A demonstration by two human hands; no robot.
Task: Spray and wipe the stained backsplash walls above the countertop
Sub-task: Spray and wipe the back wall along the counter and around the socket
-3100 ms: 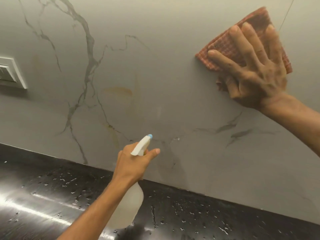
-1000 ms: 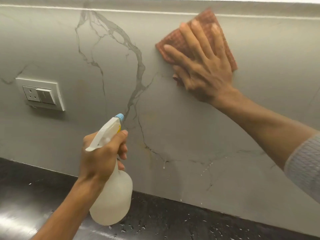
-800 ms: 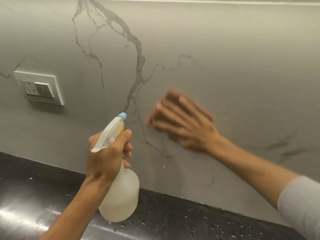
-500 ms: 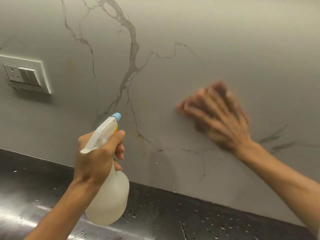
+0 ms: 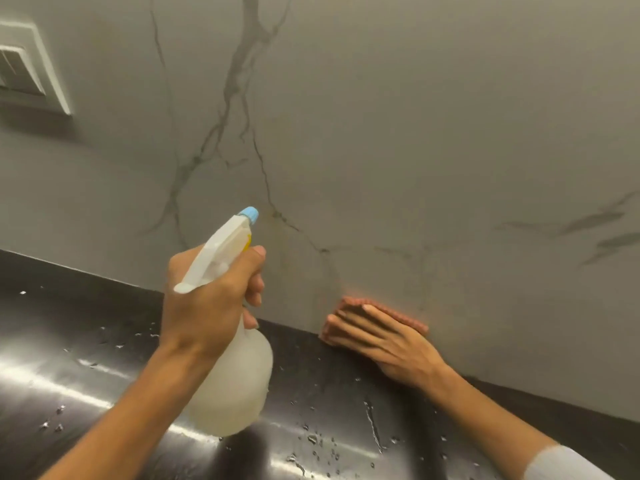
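Observation:
The grey, dark-veined backsplash wall (image 5: 398, 140) fills the upper view, with a faint yellowish stain (image 5: 277, 233) just right of the spray nozzle. My left hand (image 5: 211, 303) grips a translucent white spray bottle (image 5: 235, 382) with a blue-tipped nozzle aimed at the wall. My right hand (image 5: 384, 341) lies flat, pressing a reddish-brown checked cloth (image 5: 401, 318) against the bottom of the wall, right at the seam with the countertop. The hand hides most of the cloth.
A glossy black countertop (image 5: 86, 348) runs below the wall, speckled with water droplets. A white switch and socket plate (image 5: 27, 71) sits on the wall at the upper left, partly cut off by the frame edge.
My right hand has swept the cloth from high on the wall down to the seam with the countertop. The left hand holds the spray bottle in about the same place.

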